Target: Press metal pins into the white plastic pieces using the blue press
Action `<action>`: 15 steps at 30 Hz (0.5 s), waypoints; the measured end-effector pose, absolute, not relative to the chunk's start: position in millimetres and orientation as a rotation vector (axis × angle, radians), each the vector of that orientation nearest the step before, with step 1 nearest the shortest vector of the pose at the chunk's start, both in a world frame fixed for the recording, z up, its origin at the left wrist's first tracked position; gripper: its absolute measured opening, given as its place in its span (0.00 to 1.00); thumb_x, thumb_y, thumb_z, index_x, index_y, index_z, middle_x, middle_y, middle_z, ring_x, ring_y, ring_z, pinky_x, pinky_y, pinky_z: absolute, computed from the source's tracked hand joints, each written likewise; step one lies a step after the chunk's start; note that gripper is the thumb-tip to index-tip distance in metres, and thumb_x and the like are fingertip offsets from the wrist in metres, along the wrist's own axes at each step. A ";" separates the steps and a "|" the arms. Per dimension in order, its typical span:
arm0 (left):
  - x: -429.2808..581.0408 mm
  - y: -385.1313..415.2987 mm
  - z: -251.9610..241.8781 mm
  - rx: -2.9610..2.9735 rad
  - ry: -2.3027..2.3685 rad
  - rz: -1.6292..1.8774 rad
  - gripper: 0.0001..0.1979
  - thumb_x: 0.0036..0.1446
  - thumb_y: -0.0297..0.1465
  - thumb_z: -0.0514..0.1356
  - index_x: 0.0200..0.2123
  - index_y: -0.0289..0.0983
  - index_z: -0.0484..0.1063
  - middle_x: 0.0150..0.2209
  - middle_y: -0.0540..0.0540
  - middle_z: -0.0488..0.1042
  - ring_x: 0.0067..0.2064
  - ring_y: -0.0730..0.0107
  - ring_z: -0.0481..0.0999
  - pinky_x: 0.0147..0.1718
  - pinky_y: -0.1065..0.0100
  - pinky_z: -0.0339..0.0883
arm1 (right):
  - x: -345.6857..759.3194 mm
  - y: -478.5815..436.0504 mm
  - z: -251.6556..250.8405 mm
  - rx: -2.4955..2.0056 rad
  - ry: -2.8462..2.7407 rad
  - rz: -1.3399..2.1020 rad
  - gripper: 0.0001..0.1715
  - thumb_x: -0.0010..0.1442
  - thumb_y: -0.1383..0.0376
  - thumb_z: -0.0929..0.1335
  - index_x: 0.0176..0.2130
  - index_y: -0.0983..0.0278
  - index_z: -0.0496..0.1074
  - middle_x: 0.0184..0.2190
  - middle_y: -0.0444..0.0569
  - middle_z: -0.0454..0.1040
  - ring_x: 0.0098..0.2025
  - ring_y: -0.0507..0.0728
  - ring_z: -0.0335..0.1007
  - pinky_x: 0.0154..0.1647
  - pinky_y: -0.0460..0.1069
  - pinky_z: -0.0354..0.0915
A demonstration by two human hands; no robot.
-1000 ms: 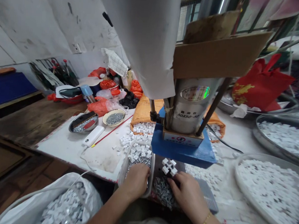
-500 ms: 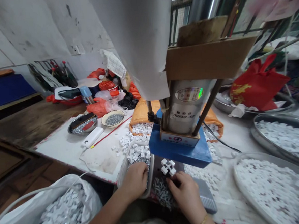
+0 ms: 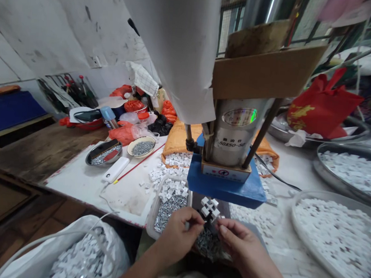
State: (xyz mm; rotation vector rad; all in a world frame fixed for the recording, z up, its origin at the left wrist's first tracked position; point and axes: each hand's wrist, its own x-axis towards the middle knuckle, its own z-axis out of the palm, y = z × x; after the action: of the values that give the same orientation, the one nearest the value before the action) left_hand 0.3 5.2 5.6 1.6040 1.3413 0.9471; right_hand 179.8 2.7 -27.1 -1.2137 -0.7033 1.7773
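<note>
My left hand (image 3: pixel 179 235) is lifted out of the clear plastic tub (image 3: pixel 155 214) of metal screws and white clips, its fingers pinched together near the fixture. My right hand (image 3: pixel 240 243) faces it, fingers curled in a pinch just below the cluster of white plastic clips (image 3: pixel 210 207) seated under the blue press base (image 3: pixel 223 187). What either hand pinches is too small to make out. A pile of small metal screws (image 3: pixel 208 245) lies between the two hands. The silver press cylinder (image 3: pixel 234 131) stands above.
Round metal trays of white clips (image 3: pixel 339 236) (image 3: pixel 353 168) sit on the right. A white bag of clips (image 3: pixel 84 254) hangs at lower left. A bowl of screws (image 3: pixel 142 147), a metal dish (image 3: pixel 103 153), a white power bank (image 3: pixel 116 169) and a red bag (image 3: pixel 322 105) stand around.
My left hand has come up out of the tub and moved right toward the fixture. My right hand has lifted off the screw pile, and both now meet in a pinch.
</note>
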 end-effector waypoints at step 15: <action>14.8 -8.9 3.9 1.632 1.357 0.949 0.06 0.52 0.26 0.59 0.30 0.38 0.76 0.30 0.48 0.77 0.33 0.68 0.74 0.35 0.70 0.64 | 170.5 -4.6 -25.0 -1.045 -0.639 1.895 0.17 0.44 0.59 0.76 0.34 0.62 0.71 0.22 0.38 0.70 0.20 0.45 0.59 0.21 0.41 0.52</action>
State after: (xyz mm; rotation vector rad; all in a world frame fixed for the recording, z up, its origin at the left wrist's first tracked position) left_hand 14.8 -8.9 3.9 1.6322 1.3565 0.9493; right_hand 170.5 -4.6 -25.0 -1.0454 -0.6386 1.8952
